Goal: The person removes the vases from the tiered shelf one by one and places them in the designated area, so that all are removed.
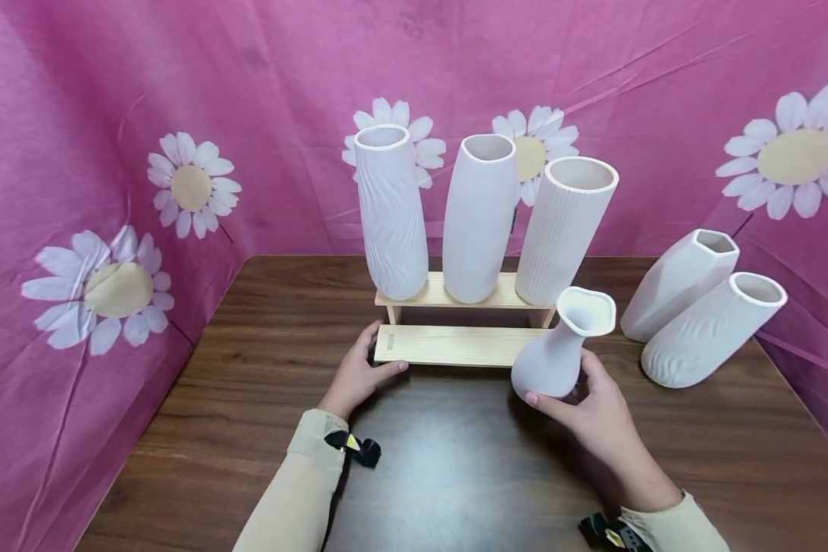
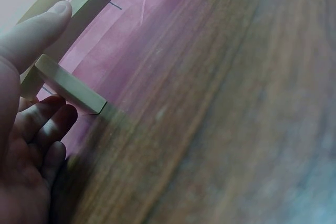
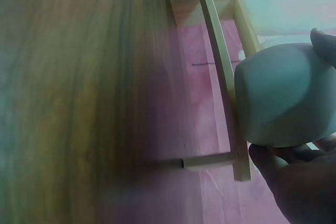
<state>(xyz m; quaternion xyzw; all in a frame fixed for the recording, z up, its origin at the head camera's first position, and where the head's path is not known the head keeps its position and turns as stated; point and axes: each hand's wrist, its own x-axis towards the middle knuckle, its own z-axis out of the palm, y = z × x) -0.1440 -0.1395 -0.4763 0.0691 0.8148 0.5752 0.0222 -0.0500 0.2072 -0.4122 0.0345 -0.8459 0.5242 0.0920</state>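
A small white vase [image 1: 550, 360] with a flared, wavy rim is gripped low on its body by my right hand [image 1: 603, 410]. It leans slightly right and overlaps the right end of the wooden stand's lower step [image 1: 455, 346]. From the right wrist, the vase's rounded base [image 3: 286, 95] shows against the step's front edge. My left hand [image 1: 360, 372] holds the left end of that step, thumb at the front edge and fingers round the side. In the left wrist view the thumb [image 2: 44, 27] lies on the board, with fingers curled beside the stand's leg [image 2: 71, 85].
On the upper step [image 1: 435, 290] stand a wavy-ribbed vase [image 1: 392, 218], a smooth vase [image 1: 479, 222] and a fluted vase [image 1: 566, 234]. To the right, a faceted vase [image 1: 679, 284] and a swirled vase [image 1: 711, 333] stand on the brown table [image 1: 262, 429]. Pink flowered cloth [image 1: 283, 69] hangs behind.
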